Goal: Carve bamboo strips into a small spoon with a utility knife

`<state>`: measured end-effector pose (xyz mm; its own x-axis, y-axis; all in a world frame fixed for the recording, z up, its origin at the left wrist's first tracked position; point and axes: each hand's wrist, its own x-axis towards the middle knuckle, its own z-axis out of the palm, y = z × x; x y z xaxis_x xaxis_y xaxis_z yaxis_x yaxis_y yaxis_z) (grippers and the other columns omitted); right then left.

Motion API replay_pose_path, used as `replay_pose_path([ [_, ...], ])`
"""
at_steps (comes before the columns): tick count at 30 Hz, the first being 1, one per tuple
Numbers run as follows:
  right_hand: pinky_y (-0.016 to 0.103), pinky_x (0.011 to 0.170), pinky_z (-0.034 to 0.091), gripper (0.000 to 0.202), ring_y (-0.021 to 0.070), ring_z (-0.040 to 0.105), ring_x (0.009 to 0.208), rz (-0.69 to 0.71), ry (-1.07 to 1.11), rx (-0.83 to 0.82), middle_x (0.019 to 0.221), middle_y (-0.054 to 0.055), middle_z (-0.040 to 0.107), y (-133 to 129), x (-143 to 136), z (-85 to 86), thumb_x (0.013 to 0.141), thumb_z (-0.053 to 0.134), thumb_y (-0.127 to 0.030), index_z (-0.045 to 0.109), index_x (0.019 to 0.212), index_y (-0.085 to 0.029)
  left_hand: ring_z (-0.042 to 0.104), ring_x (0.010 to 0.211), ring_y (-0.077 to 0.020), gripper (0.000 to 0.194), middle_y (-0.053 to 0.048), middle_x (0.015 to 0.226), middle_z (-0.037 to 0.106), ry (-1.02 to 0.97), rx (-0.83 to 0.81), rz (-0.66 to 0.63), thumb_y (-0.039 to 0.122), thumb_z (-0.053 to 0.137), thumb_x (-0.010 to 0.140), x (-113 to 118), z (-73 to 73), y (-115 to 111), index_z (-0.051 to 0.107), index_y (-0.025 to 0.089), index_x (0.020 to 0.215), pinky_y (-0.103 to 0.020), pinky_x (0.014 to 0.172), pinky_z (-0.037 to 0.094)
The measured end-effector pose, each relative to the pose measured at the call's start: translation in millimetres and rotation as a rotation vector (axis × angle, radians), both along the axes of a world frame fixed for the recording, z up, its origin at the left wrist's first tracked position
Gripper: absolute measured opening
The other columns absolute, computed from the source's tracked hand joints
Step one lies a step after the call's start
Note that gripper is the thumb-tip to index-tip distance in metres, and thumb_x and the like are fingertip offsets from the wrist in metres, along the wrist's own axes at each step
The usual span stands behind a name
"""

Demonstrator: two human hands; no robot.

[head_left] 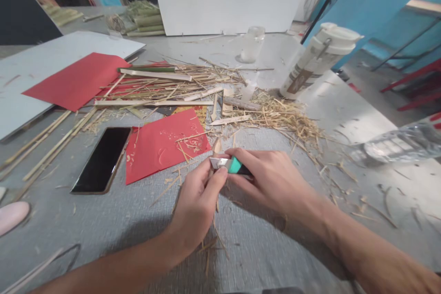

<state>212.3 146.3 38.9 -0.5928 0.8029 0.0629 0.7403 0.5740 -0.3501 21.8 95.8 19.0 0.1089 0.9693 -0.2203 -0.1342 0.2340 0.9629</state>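
Observation:
My right hand (275,177) is wrapped round a utility knife (234,164) with a green and black handle. Its metal blade points left and lies across a short pale strip of wood or bamboo (217,147). Between the thumb and fingers of my left hand (198,197) that strip is pinched, its upper tip sticking out past the blade. The left thumb presses near the blade; most of the strip is hidden by my fingers. Just beyond the hands lies a red paper sheet (165,147) with pale shavings on it.
A phone (102,160) lies left of the red sheet. Behind are a pile of straw stalks (193,76), loose straw (285,115), a glass jar (252,45) and a white tumbler (319,62). At right lies a clear plastic bottle (403,144). Shavings are scattered about.

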Motion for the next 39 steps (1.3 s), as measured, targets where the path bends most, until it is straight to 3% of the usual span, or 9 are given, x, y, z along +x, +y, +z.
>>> replay_pose_path([
  [7, 0.033, 0.06, 0.029, 0.057, 0.0223, 0.072, 0.071, 0.004, -0.019, -0.007, 0.094, 0.009, 0.082, 0, 1, 5.1, 0.111, 0.041, -0.063, 0.069, 0.132, -0.018, 0.031, 0.062, -0.0135, 0.031, 0.006, 0.071, 0.038, 0.016, -0.039, -0.027, 0.048, 0.058, 0.109, 2, -4.5, -3, 0.062, 0.022, 0.092, -0.03, 0.057, 0.026],
  [12, 0.033, 0.059, 0.026, 0.054, 0.0219, 0.072, 0.071, 0.0, -0.021, 0.037, 0.095, 0.009, 0.082, 0, 0, 3.5, 0.112, 0.042, -0.06, 0.069, 0.132, -0.018, 0.039, 0.069, -0.0144, 0.033, 0.004, 0.078, 0.047, 0.02, -0.017, -0.036, 0.053, 0.056, 0.11, 3, -7.1, -3, 0.061, 0.022, 0.097, -0.028, 0.063, 0.034],
  [19, 0.033, 0.056, 0.022, 0.053, 0.0221, 0.072, 0.064, -0.05, -0.03, 0.142, 0.09, 0.007, 0.082, -9, -6, -1.1, 0.114, 0.04, -0.06, 0.068, 0.127, -0.018, 0.029, 0.059, -0.0116, 0.041, 0.007, 0.07, 0.039, -0.007, 0.001, 0.017, 0.052, 0.061, 0.108, 2, -5.6, -2, 0.048, 0.023, 0.081, -0.026, 0.052, 0.025],
  [31, 0.033, 0.056, 0.027, 0.048, 0.0213, 0.073, 0.065, -0.091, -0.035, 0.24, 0.094, 0.008, 0.084, -12, -10, -3.9, 0.114, 0.041, -0.058, 0.069, 0.121, -0.02, 0.024, 0.057, -0.0104, 0.047, 0.008, 0.067, 0.032, 0.032, -0.027, 0.068, 0.056, 0.065, 0.105, 1, -6.4, -3, 0.048, 0.023, 0.076, -0.026, 0.048, 0.02],
  [39, 0.031, 0.057, 0.026, 0.043, 0.0172, 0.064, 0.058, -0.098, 0.05, 0.069, 0.08, 0.002, 0.078, -3, -4, 3.6, 0.106, 0.056, -0.059, 0.074, 0.119, -0.022, 0.021, 0.053, -0.0083, 0.043, 0.009, 0.065, 0.035, -0.205, -0.103, 0.103, 0.049, 0.071, 0.101, 2, -2.0, 4, 0.047, 0.023, 0.076, -0.023, 0.046, 0.019],
])
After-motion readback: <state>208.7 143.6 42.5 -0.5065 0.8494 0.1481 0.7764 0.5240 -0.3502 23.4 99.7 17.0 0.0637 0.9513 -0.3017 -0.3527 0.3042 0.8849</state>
